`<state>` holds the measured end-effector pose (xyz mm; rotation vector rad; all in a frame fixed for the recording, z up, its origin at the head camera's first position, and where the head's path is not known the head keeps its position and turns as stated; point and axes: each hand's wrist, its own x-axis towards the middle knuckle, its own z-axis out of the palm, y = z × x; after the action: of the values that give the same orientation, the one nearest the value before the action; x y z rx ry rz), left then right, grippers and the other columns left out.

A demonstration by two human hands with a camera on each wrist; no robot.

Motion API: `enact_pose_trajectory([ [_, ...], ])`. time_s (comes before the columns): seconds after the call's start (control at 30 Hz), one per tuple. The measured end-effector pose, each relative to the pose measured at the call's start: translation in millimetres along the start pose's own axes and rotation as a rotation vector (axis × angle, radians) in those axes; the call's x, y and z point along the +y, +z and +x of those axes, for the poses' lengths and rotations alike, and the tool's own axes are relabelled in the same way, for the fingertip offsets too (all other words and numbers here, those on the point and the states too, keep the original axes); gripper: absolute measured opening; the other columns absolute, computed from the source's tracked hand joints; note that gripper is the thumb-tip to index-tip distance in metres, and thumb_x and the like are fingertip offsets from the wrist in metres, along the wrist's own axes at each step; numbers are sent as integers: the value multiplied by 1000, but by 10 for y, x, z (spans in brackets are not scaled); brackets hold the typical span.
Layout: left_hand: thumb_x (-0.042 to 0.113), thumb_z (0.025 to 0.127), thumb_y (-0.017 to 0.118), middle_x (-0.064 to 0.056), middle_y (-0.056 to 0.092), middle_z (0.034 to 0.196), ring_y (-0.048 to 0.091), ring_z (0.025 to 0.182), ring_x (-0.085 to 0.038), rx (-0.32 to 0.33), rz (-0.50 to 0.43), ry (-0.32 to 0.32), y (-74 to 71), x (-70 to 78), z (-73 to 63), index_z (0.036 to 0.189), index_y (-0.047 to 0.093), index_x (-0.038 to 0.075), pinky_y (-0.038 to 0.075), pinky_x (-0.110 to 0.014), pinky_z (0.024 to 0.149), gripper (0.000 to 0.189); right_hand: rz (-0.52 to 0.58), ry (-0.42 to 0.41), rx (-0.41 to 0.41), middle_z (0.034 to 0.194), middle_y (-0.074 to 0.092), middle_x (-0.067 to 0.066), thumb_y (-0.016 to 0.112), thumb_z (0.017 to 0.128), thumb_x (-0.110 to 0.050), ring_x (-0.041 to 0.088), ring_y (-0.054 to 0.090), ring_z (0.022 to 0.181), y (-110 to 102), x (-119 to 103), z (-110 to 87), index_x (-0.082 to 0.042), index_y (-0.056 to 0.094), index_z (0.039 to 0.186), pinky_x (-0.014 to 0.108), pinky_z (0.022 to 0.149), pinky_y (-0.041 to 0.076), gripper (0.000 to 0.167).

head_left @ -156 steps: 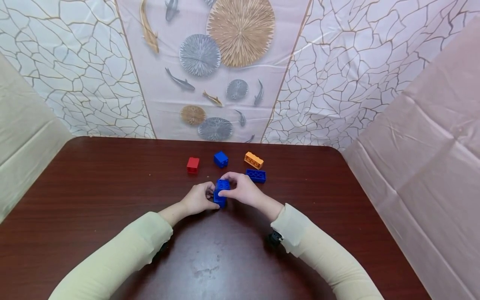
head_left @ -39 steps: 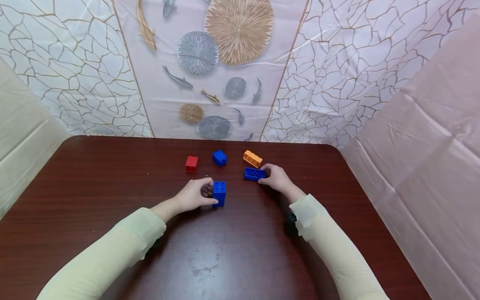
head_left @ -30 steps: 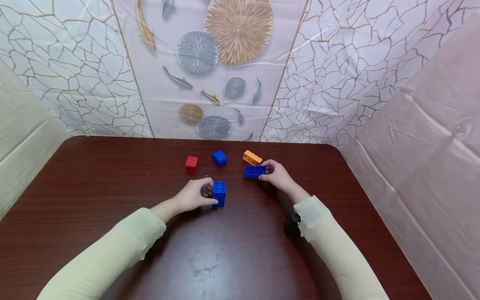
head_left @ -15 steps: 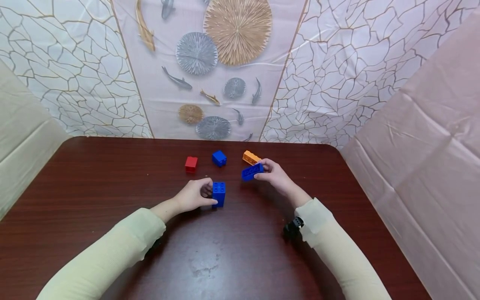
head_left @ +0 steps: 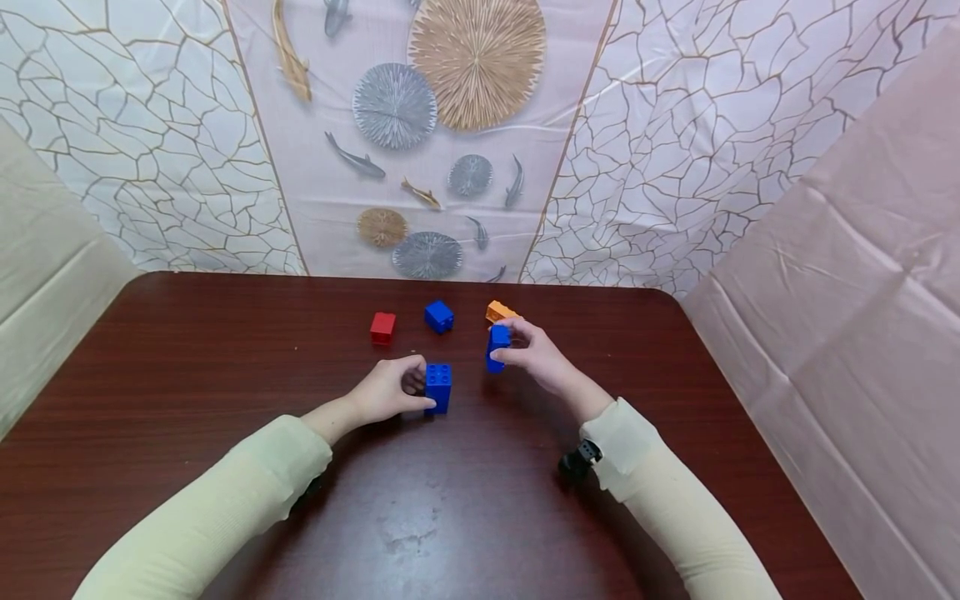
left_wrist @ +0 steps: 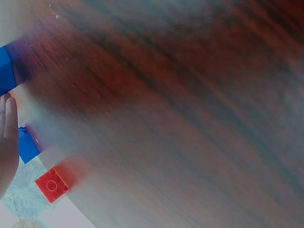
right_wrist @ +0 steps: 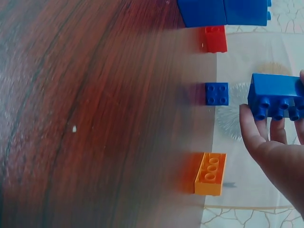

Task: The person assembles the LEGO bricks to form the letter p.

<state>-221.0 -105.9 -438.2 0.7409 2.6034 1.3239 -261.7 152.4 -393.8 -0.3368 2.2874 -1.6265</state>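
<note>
My left hand [head_left: 381,390] holds a stack of two blue toy building bricks [head_left: 438,388] upright on the table, thumb at its near side; four-stud top faces up. At the left wrist view's edge, the stack [left_wrist: 6,71] and fingers [left_wrist: 10,116] show only partly. My right hand [head_left: 536,357] grips a long blue brick [head_left: 496,348] on end, to the right of the stack and apart from it. In the right wrist view this brick [right_wrist: 273,88] has its studs turned toward the fingers [right_wrist: 251,126], clear of the table.
Behind the hands lie a red brick [head_left: 382,328], a small blue brick [head_left: 438,317] and an orange brick [head_left: 501,312], partly hidden by my right hand. The dark wooden table [head_left: 225,358] ends at a patterned cloth backdrop [head_left: 427,167].
My right hand left the stack, took the long blue brick from the table near the orange one, lifted it, turned it on end and brought it leftward. My left hand stays at the stack.
</note>
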Motion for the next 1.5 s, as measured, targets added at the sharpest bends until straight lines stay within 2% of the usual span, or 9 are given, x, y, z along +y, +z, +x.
enact_pose_trajectory([
  [0.2,16,75,78,-10,67,94,65,85,-17,2,2,5,0,-8,-2,90,51,7,56,-30,77,32,-79,-19,7,116,56,17,66,85,-10,27,50,107,41,-29,-2,-1,51,125,30,87,47,44],
  [0.47,16,75,78,-9,67,94,64,86,-17,3,1,-7,-7,-13,7,90,51,8,56,-30,78,32,-118,-72,27,109,57,18,69,84,-11,24,54,98,147,-87,-4,2,52,116,31,89,48,39],
  [0.73,17,76,78,-9,68,95,64,87,-16,-8,6,-10,-12,-21,22,90,51,9,56,-30,79,31,-235,-200,-36,116,62,13,71,83,-18,25,57,102,304,-161,-28,-7,61,117,36,88,51,38],
  [0.9,17,76,78,-9,68,96,65,87,-17,-13,6,-6,-16,-23,27,91,52,9,56,-31,79,30,-282,-265,-70,109,63,10,74,80,-19,21,57,97,419,-182,-34,-9,65,115,32,85,51,37],
  [1.2,16,76,77,-10,67,98,64,88,-18,-11,14,2,-19,-18,15,94,54,7,56,-31,79,31,-361,-253,-64,104,62,8,75,80,-21,20,56,97,531,-206,-25,-9,66,113,31,85,51,36],
  [1.5,17,77,77,-11,67,99,64,88,-18,-18,1,3,-29,-2,7,97,54,6,56,-32,79,32,-424,-287,-78,101,61,8,74,80,-20,18,56,91,541,-232,-29,-9,67,112,23,77,52,34],
])
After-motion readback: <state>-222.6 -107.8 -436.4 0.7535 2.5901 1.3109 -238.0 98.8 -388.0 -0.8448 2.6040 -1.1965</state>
